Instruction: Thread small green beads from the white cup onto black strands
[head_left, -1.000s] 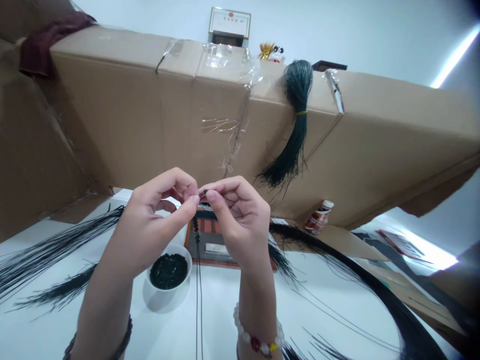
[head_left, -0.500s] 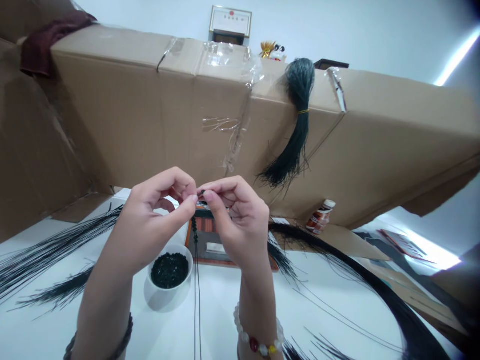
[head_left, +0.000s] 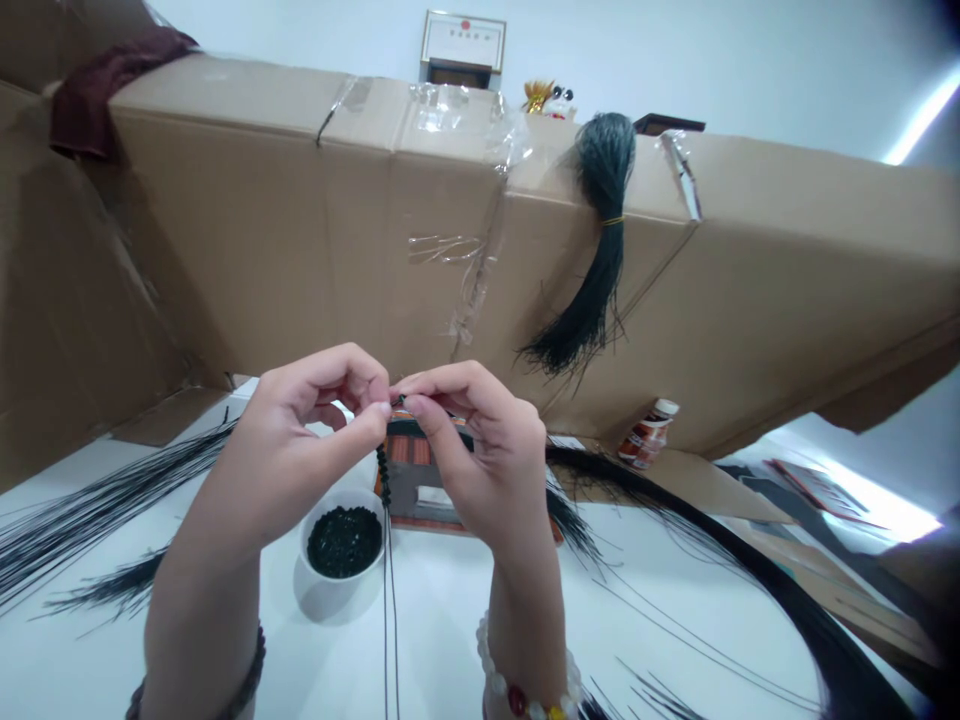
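Observation:
Fingertip to fingertip, my left hand (head_left: 322,430) and my right hand (head_left: 480,450) pinch a dark beaded cord (head_left: 384,475) above the table. A small dark bead (head_left: 401,400) shows between the right thumb and forefinger. Below the left fingertips the cord hangs down with a row of dark green beads, and two thin cord ends run on toward me. A white bowl (head_left: 306,545) full of loose dark beads (head_left: 345,541) stands under my left hand. Behind the hands lies a reddish-brown and grey tray (head_left: 405,485), partly covered by them.
Bundles of dark cord lie at the left (head_left: 112,495) and curve along the right (head_left: 720,540). Another cord bundle (head_left: 604,220) hangs over the cardboard wall (head_left: 352,250) at the back. A brown bottle with a white cap (head_left: 647,435) leans near the wall.
Both hands have sunk slightly, still pinching the cord. The hanging beaded stretch has shifted a little left and lower. The whole view has also shifted slightly.

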